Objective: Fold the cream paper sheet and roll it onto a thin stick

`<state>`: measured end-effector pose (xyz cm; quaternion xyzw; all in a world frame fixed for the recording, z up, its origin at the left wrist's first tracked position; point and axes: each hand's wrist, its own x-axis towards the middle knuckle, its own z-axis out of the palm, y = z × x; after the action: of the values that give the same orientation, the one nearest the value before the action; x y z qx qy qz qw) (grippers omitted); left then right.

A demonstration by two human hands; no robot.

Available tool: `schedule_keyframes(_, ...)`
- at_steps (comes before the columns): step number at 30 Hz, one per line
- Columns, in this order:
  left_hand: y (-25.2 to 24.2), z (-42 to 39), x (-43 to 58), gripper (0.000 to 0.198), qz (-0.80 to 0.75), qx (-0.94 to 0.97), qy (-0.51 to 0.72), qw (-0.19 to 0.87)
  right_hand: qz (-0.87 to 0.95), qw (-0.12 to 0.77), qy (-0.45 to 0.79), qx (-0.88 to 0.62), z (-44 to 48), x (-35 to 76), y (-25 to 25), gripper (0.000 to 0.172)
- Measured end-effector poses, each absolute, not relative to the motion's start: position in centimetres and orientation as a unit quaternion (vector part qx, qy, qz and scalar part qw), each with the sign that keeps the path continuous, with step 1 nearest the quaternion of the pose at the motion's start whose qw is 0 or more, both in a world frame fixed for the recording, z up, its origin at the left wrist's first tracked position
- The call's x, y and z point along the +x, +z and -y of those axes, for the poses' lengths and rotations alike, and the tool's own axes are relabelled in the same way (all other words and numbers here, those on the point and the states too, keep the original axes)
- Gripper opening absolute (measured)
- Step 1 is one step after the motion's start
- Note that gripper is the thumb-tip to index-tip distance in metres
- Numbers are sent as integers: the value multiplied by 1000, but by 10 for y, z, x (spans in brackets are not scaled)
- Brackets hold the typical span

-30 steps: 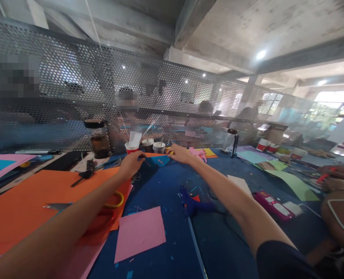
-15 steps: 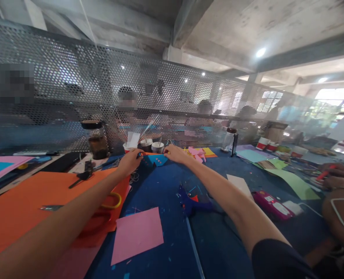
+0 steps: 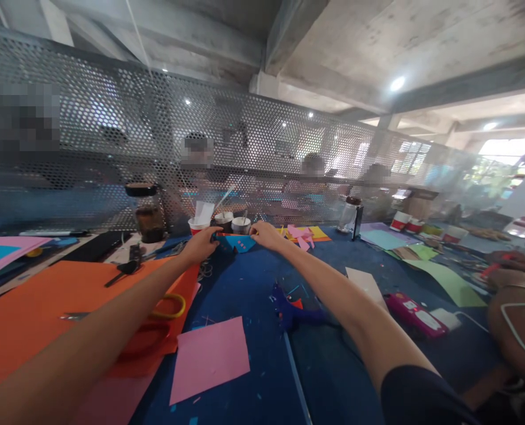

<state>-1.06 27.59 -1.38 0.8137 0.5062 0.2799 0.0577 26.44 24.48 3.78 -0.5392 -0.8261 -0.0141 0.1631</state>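
Because the left forearm crosses low over the orange sheet (image 3: 27,301), the scissors (image 3: 183,304) lying there could get caught and dragged, creasing the paper, if that elbow pulls back carelessly. Beyond, the left hand (image 3: 201,243) pinches the left end of a folded-looking blue paper (image 3: 239,244) (small pinkish marks dot its face) near the far side of the blue table (image 3: 240,295). Right behind it stand a red-and-white cup (image 3: 194,226) with something pale in it and two small cups (image 3: 241,226); a push away from the body would probably tip one, and a spill could spoil the paper. Between the arms, nearer the body, a pink square (image 3: 211,360) lies loose, and a sleeve or draught might shift it. The right hand (image 3: 266,235) appears to grip the blue paper's right end, though its fingertips are partly hidden; should the two hands tug unevenly, the paper could tear or bend off its fold. Farther right, the glue gun (image 3: 291,316) rests on the table beside the right forearm; if it is hot, which cannot be told, a dropped arm risks a burn.
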Motion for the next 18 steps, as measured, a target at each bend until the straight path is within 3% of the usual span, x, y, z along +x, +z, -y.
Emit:
schedule_keyframes(8, -12, -284, -17, 43, -508, 818, 262, 63, 812, 178, 1, -556, -249, 262, 27, 8)
schedule_keyframes(18, -15, -286, -16, 42, -519, 813, 257, 64, 798, 198, 2, -570, -246, 260, 25, 15)
